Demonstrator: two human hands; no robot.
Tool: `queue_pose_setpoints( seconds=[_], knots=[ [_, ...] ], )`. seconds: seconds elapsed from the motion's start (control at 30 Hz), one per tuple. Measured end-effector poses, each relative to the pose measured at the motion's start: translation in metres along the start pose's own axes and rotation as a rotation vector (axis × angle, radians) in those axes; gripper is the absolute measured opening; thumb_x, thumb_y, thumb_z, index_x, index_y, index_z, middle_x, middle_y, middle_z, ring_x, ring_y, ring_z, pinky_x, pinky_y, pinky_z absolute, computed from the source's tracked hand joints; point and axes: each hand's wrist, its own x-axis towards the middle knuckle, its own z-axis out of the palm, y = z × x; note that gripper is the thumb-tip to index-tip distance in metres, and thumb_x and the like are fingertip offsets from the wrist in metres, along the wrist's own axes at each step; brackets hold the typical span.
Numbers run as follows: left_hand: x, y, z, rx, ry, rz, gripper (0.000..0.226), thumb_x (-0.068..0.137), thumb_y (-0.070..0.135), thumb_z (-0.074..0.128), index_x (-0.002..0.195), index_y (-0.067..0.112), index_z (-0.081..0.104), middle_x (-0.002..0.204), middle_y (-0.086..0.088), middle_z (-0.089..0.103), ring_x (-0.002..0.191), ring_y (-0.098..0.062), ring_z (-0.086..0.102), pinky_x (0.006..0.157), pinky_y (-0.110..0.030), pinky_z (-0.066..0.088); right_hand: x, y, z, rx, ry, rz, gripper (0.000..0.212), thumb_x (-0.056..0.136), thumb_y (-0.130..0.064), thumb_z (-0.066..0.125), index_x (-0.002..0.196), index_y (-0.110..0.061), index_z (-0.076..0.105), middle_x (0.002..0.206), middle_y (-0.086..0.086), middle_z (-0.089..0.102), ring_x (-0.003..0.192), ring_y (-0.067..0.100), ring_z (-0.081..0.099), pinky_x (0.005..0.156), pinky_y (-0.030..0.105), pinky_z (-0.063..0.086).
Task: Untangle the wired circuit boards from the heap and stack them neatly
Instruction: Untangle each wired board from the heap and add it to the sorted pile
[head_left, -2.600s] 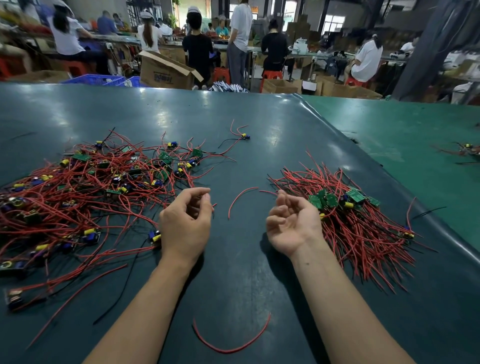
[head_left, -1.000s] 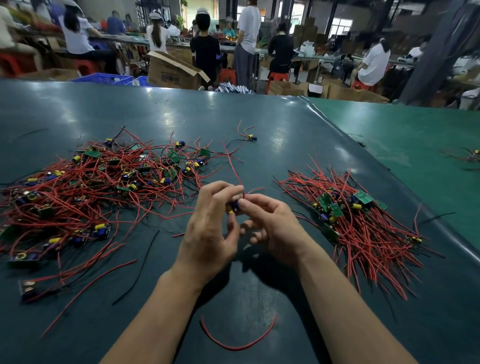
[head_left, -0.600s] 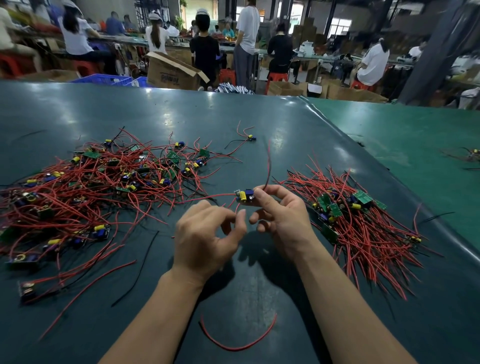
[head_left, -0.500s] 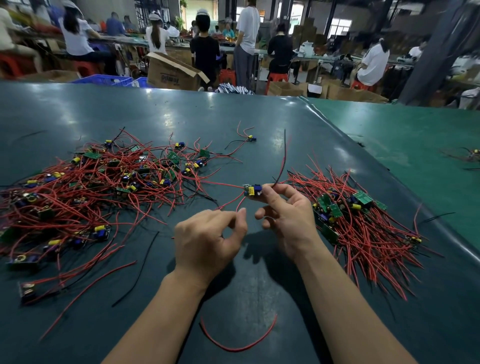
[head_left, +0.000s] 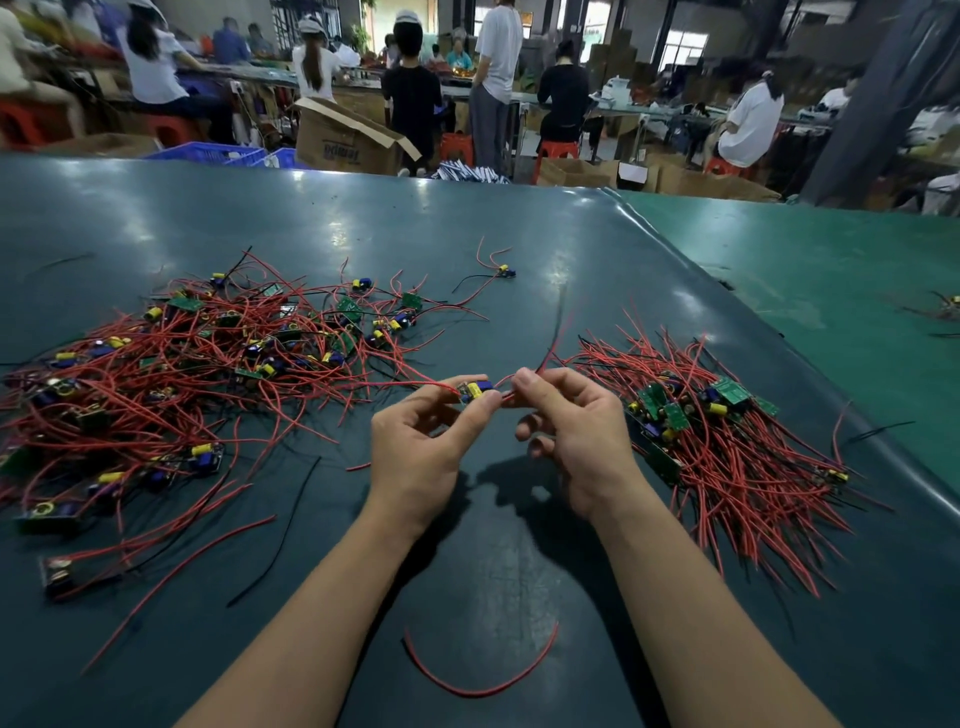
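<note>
My two bare hands meet just above a dark green table (head_left: 467, 234), forearms reaching in from the bottom edge. My left hand (head_left: 421, 447) pinches a small board (head_left: 475, 391) between thumb and fingertips; the board carries a yellow part and a blue part. My right hand (head_left: 576, 436) pinches the board's red wires (head_left: 543, 358) just to the right of it, thumb against forefinger, the other fingers curled loosely below. One red wire rises up and away from my right fingers, blurred at its far end; another runs left from the board toward the heap.

The heap (head_left: 182, 379) sprawls to the left of my left hand: a wide tangle of red and black wires with many small green boards, yellow and blue parts scattered through it. To the right of my right hand, close beside it, lies the stack (head_left: 717, 431), its boards bunched together and their red wires fanned out roughly the same way.

One stray board (head_left: 504, 271) sits alone beyond my hands. A loose red wire (head_left: 478, 675) curves on the table between my forearms.

Past the table's far edge, blurred people stand and sit among cardboard boxes (head_left: 348, 140).
</note>
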Motion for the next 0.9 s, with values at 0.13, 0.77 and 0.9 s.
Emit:
queue_pose_setpoints(
  seconds=[0.13,0.77,0.9],
  knots=[
    [0.001,-0.001,0.000,-0.039,0.046,0.011,0.014,0.067,0.031,0.078,0.080,0.026,0.077,0.064,-0.002,0.055,0.058,-0.014,0.042,0.056,-0.027,0.037,0.006,-0.002,-0.004,0.066,0.188,-0.079,0.014,0.090,-0.011,0.068,0.077,-0.011,0.064,0.071,0.005,0.073,0.040,0.008,0.049,0.036,0.017,0.034],
    [0.002,-0.006,-0.001,0.133,0.177,0.205,0.020,0.083,0.016,0.075,0.098,0.011,0.062,0.090,-0.003,0.072,0.079,-0.018,0.069,0.075,-0.028,0.055,-0.003,0.002,0.004,-0.189,0.199,-0.320,0.014,0.093,-0.008,0.064,0.090,-0.021,0.064,0.083,0.005,0.068,0.054,0.014,0.057,0.038,0.020,0.041],
    [0.001,-0.004,-0.008,0.454,0.136,0.452,0.026,0.084,0.023,0.074,0.107,0.014,0.068,0.086,0.012,0.065,0.073,-0.001,0.058,0.073,-0.020,0.050,-0.014,0.004,0.010,-0.170,-0.226,-0.199,0.034,0.092,0.005,0.059,0.114,-0.020,0.066,0.107,0.004,0.066,0.071,0.012,0.062,0.043,0.024,0.046]
  ],
)
